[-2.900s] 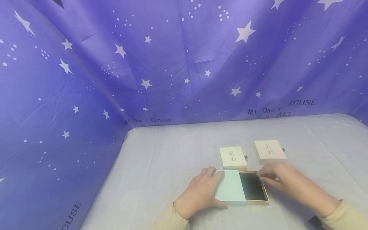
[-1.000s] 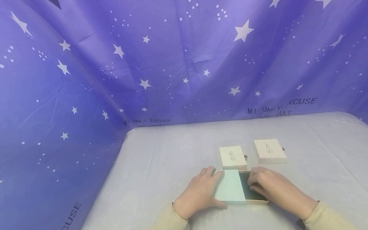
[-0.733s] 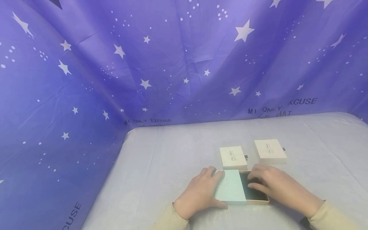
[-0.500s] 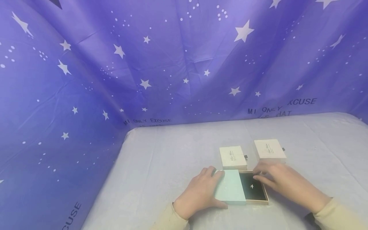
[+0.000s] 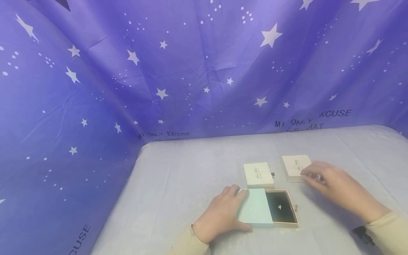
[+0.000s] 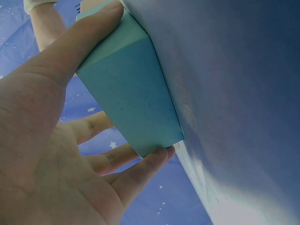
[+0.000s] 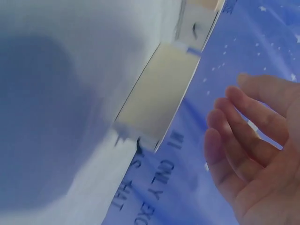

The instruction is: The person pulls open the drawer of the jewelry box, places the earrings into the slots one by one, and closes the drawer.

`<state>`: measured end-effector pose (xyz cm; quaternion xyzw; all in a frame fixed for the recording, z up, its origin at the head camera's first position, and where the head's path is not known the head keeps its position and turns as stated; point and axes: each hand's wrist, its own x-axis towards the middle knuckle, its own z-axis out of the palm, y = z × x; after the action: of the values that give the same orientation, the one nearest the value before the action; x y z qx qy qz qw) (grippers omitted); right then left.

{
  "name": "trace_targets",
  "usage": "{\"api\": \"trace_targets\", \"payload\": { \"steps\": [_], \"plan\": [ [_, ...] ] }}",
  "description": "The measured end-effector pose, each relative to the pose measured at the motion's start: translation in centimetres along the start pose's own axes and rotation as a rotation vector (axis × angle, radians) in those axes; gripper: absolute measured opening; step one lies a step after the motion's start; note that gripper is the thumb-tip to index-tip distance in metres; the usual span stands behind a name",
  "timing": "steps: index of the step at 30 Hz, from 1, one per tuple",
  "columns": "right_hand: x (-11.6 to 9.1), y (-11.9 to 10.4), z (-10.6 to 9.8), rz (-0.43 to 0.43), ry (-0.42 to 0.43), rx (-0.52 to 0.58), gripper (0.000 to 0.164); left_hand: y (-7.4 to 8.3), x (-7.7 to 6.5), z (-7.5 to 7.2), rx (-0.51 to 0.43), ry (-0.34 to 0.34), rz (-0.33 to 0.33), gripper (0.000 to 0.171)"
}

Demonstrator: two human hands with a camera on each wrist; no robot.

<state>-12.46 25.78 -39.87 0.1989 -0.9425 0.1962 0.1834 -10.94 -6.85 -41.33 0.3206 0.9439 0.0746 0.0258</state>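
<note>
A mint-green sleeve (image 5: 255, 207) of a drawer box lies on the table, and my left hand (image 5: 223, 212) grips it with the thumb on the near side and fingers on the far side. In the left wrist view the sleeve (image 6: 131, 93) sits between the thumb and fingers of that hand (image 6: 42, 154). Its tan tray (image 5: 288, 223) is slid out to the right, and a tiny pale star piece (image 5: 279, 207) lies on the black lining. My right hand (image 5: 315, 175) hovers with relaxed fingers by the right cream box (image 5: 294, 165). The right wrist view shows this hand (image 7: 253, 154) apart from the box (image 7: 157, 96).
A second cream box (image 5: 258, 174) with a dark pull tab lies just behind the mint sleeve. The pale table cover (image 5: 191, 170) stretches left and back. A purple star-print cloth (image 5: 159, 71) hangs behind and along the left side.
My right hand left the open tray and moved right and back to the right cream box. A small star piece now shows on the tray's black lining. The left hand stayed put.
</note>
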Motion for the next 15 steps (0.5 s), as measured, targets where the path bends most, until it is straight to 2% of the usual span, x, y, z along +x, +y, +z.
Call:
{"api": "trace_targets", "payload": {
  "steps": [5, 11, 15],
  "plan": [
    [-0.1, 2.0, -0.6, 0.067, 0.000, -0.014, 0.017, 0.0, -0.1, -0.1, 0.002, 0.007, 0.008, 0.093],
    [-0.3, 5.0, -1.2, 0.161, -0.042, 0.005, 0.022, 0.1, -0.1, -0.1, 0.007, 0.009, 0.011, 0.094],
    [-0.5, 7.5, -1.6, 0.185, -0.049, -0.002, 0.025, 0.0, -0.1, -0.1, 0.008, 0.009, 0.010, 0.094]
  ]
}}
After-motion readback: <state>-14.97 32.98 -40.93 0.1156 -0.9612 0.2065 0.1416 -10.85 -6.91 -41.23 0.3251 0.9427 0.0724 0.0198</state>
